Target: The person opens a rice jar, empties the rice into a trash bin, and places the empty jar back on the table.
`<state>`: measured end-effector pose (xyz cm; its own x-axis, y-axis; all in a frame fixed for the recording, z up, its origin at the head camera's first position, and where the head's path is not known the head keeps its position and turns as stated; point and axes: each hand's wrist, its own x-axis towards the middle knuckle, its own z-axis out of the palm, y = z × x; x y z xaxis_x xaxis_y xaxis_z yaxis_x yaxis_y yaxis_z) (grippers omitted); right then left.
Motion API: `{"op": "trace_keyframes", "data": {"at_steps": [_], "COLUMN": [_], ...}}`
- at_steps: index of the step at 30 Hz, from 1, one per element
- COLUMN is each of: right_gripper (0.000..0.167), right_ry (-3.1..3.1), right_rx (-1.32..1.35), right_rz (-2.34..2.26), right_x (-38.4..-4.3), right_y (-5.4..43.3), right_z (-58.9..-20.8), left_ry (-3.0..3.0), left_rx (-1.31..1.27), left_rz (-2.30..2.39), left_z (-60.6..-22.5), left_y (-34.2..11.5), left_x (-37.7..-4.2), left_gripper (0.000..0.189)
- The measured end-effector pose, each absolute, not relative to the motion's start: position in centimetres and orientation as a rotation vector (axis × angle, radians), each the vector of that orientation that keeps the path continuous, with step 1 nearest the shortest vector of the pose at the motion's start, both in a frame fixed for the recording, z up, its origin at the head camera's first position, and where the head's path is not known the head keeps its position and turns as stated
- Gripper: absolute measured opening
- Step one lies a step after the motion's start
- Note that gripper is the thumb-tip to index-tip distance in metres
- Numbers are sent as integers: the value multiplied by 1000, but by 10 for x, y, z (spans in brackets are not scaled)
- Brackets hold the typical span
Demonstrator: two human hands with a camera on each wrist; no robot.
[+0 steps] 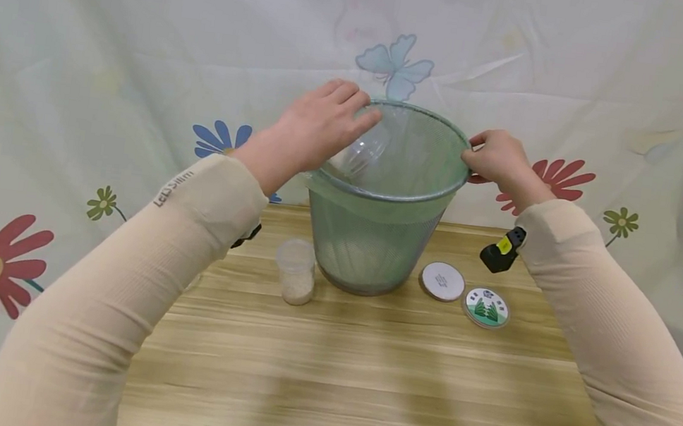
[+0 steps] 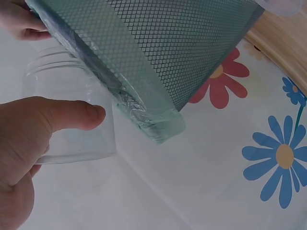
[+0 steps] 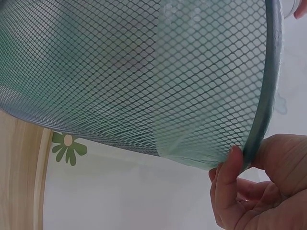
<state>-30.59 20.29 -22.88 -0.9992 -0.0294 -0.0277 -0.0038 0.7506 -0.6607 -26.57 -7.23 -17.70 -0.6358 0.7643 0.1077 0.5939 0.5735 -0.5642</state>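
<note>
A mesh wastebasket stands upright on the table with a thin green bag folded over its rim. My left hand grips a clear plastic jar, tipped over the basket's mouth. In the left wrist view the jar looks see-through and lidless, with its threaded neck showing; my thumb lies along its side. My right hand pinches the basket's rim and the bag edge between thumb and fingers. The basket's bottom is hidden from above.
Left of the basket stands a second clear container with pale grains in its lower part. Two round lids, one plain white and one with a green print, lie at the right. A flowered curtain hangs behind the wooden table.
</note>
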Motion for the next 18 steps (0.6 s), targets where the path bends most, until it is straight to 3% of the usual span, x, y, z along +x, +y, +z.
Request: {"op": "trace_keyframes", "data": {"at_steps": [8,18], "right_gripper": [47,48], "right_ry": [2909,2917], "right_rx": [-32,-38], "right_rz": [-1090,-1076], "right_x": [-306,-305], "right_y": [203,202], "right_z": [-229,-229], "left_ry": [-2381,-2340], "left_rx": [-1139,-1146], "left_rz": [697,883], "left_z": [-183,-182], "left_y": [-73,-69], "left_x": [-266,-266], "left_gripper": [53,71]}}
